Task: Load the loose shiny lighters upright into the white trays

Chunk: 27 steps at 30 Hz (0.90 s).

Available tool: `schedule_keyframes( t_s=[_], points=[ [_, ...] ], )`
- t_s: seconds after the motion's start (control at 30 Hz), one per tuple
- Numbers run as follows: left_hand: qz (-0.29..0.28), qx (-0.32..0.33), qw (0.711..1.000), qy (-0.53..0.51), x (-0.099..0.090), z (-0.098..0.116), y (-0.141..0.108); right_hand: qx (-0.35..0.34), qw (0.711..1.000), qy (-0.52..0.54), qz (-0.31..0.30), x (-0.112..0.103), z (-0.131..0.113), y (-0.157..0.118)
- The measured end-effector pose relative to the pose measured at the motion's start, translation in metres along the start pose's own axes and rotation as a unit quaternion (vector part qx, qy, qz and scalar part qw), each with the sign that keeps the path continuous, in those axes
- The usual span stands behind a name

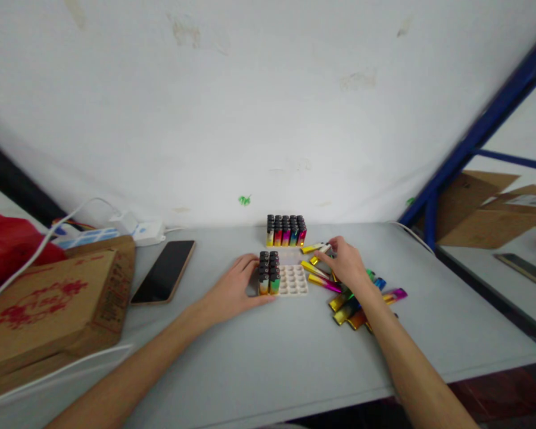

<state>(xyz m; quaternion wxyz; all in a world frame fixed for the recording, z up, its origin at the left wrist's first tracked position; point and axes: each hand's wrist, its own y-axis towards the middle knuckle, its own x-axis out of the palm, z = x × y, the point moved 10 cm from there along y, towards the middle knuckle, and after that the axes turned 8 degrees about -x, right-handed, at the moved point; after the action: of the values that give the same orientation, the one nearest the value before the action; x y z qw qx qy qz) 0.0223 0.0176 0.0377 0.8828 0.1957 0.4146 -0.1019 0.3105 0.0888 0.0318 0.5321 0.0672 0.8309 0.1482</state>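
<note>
Lighters upright in tray, left hand beside — right hand among others

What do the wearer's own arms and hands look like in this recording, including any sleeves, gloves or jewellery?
The left hand and right hand are both ungloved, with uncovered fingers. Both forearms are bare as far as the picture shows, with no sleeve in view. I see no watch or bracelet on either wrist; the fingers are too small to rule out a thin ring.

Bright, diffuse light; faint shadows; slight softness; wide-angle stretching at edges.
</note>
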Motion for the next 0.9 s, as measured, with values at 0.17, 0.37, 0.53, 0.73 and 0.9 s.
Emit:
schedule_keyframes(
  t_s=[0.17,0.37,0.53,0.73,0.9],
  points=[
    [-0.007,-0.026,0.997,-0.073,-0.007,-0.011,0.000,-0.034,0.988,0.136,0.062,-0.019,-0.018,-0.003],
    [0.055,-0.121,0.896,-0.424,-0.027,-0.038,0.004,-0.053,0.958,0.245,0.140,-0.039,-0.026,-0.007],
    [0.069,-0.283,0.700,-0.652,-0.014,-0.072,0.003,-0.038,0.932,0.326,0.155,-0.035,-0.024,-0.007],
    [0.097,-0.302,0.734,-0.600,-0.015,-0.088,0.012,-0.021,0.878,0.475,0.055,-0.011,-0.048,-0.009],
    [0.081,-0.131,0.917,-0.368,-0.035,-0.049,0.013,-0.011,0.810,0.586,-0.018,0.005,-0.079,-0.018]
  ],
)
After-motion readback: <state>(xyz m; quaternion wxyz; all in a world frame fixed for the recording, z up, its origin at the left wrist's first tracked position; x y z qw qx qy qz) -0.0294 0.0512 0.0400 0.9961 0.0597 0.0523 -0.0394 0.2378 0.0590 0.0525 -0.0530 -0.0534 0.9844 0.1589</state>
